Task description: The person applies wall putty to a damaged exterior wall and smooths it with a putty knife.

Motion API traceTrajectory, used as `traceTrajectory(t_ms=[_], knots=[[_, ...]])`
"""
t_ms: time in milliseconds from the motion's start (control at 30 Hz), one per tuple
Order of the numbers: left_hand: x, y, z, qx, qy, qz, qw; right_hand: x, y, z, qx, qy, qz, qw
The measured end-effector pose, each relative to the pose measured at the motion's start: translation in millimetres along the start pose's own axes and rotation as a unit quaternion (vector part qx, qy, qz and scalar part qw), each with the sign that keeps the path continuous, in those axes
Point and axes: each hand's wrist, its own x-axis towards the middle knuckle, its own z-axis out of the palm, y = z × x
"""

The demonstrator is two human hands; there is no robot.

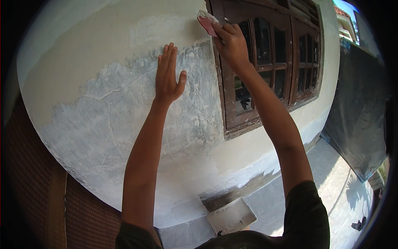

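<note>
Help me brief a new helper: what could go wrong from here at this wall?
The right hand holds a red scraper with pale residue close to the brown window frame, so a slip might smear it. The left hand seems flat against the patchy wall and might mark it if damp, which I can't tell. The pale tray sits near the person's body and could get knocked.

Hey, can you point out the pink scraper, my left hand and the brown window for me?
Pink scraper (207,24): head view, on the middle of its pink face.
Left hand (168,79): head view, on the back of the hand.
Brown window (291,62): head view, on the upright wood between its panes.
</note>
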Motion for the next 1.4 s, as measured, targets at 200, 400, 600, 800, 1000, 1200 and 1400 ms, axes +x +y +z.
traceTrajectory(t_ms=[200, 400, 600, 800, 1000, 1200, 1400], knots=[[-7.0, -4.1, 8.2, 0.001, 0.001, 0.008, 1.000, 16.3, 33.2, 41.1, -0.085, -0.016, -0.073, 0.994], [-8.2, -7.5, 4.9, 0.026, 0.001, 0.017, 1.000, -49.4, 3.4, 31.3, -0.068, -0.084, -0.062, 0.992], [-7.0, -6.2, 10.8, 0.026, 0.007, 0.022, 0.999, -0.8, 13.7, 19.9, -0.058, -0.027, -0.048, 0.997], [-9.2, -7.0, 12.6, 0.026, 0.003, 0.014, 1.000, 13.2, 38.5, 41.5, -0.099, -0.086, -0.119, 0.984], [-11.2, -8.3, 4.3, 0.032, -0.005, 0.017, 0.999, -57.3, -13.5, 4.4, -0.005, -0.146, -0.080, 0.986], [-8.1, -4.5, 13.1, 0.023, -0.008, 0.016, 1.000, 26.0, 17.4, 18.6, -0.071, -0.069, -0.064, 0.993], [-9.2, -8.4, 12.4, 0.032, 0.001, 0.017, 0.999, -62.1, -0.4, 29.1, -0.089, -0.124, -0.075, 0.985]])
